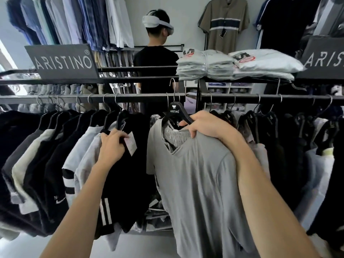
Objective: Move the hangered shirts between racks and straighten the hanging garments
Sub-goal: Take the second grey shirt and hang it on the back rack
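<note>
A grey T-shirt (197, 175) hangs on a black hanger (175, 111) whose metal hook stands just above and in front of the black rail (130, 98). My right hand (206, 125) grips the hanger's right arm together with the shirt's shoulder. To the left, my left hand (111, 146) holds the shoulder of a black shirt (128, 183) hanging on the rail, next to its paper price tag (131, 144). Several dark and light shirts hang along the rail on both sides.
Folded white shirts (206, 66) in bags are stacked on the rack's top shelf. Brand signs (63, 62) stand at both ends of that shelf. A person in a black shirt (156, 58) with a white headset stands behind the rack. More shirts hang on the back wall.
</note>
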`<state>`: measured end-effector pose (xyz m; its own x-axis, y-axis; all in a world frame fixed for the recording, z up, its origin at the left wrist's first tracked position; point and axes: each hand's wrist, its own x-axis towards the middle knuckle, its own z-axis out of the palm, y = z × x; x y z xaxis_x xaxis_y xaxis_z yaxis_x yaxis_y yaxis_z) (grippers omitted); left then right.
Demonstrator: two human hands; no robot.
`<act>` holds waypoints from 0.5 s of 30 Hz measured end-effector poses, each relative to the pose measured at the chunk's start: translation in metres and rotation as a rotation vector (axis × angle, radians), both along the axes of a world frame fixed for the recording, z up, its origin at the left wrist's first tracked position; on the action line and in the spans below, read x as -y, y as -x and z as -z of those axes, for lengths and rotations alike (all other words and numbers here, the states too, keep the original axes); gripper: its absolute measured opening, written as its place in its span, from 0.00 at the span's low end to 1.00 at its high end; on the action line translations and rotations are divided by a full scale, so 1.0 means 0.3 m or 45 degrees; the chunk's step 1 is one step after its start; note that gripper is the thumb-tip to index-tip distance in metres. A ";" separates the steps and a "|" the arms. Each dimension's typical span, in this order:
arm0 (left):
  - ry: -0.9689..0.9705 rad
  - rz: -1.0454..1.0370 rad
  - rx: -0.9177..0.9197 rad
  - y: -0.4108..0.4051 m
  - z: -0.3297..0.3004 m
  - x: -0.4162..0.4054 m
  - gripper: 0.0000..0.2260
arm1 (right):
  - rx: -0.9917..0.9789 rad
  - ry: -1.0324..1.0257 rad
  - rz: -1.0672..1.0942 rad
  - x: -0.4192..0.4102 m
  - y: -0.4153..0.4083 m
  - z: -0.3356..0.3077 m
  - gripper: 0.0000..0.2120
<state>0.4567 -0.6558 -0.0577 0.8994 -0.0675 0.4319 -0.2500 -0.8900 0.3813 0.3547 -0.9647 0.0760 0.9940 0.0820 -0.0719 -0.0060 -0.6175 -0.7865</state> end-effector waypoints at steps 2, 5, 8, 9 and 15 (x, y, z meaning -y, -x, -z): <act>0.128 0.027 0.135 0.021 0.017 -0.007 0.22 | 0.079 -0.171 0.113 -0.067 -0.044 0.032 0.15; 0.336 0.035 0.140 0.038 0.021 -0.012 0.24 | 0.201 -0.271 0.252 -0.169 -0.097 0.085 0.16; 0.412 -0.038 -0.002 0.028 0.025 -0.022 0.26 | 0.243 -0.253 0.296 -0.294 -0.153 0.128 0.11; 0.434 -0.060 -0.057 0.023 0.030 -0.028 0.26 | 0.251 -0.261 0.294 -0.338 -0.168 0.139 0.08; 0.501 -0.035 -0.110 0.071 0.051 -0.033 0.23 | 0.143 -0.317 0.388 -0.530 -0.218 0.222 0.08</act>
